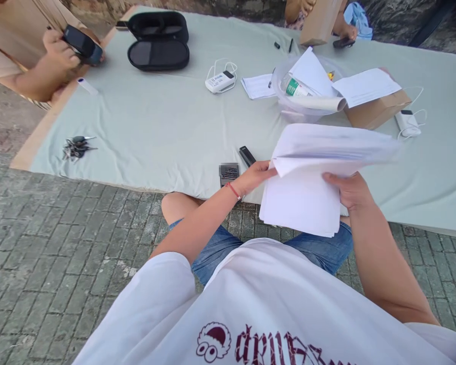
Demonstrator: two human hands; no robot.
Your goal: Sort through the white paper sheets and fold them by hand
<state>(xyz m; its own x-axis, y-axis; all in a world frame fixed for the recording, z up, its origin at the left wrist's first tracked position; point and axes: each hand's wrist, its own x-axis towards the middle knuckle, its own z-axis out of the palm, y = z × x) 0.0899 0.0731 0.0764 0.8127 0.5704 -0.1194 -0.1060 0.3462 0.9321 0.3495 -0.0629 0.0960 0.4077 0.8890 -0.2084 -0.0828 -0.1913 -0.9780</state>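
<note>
A stack of white paper sheets (302,203) is held between my two hands over the table's near edge. My left hand (254,177) pinches the stack's left side, where the upper sheets fold back. On the right side, my right hand (352,190) grips the paper with the thumb on top. The turned-over upper sheets blur at their right end. Just beyond my left hand lies a black stapler-like object (247,156). Beside my left wrist is a small dark box (228,174), its top partly blurred out.
Behind the papers stand a clear plastic tub (289,109) and a cardboard box (382,112). White power banks (219,82), a black case (158,55) and keys (78,148) lie on the cloth-covered table (155,132). One person (34,50) sits left; another's hand (345,33) shows at the far side.
</note>
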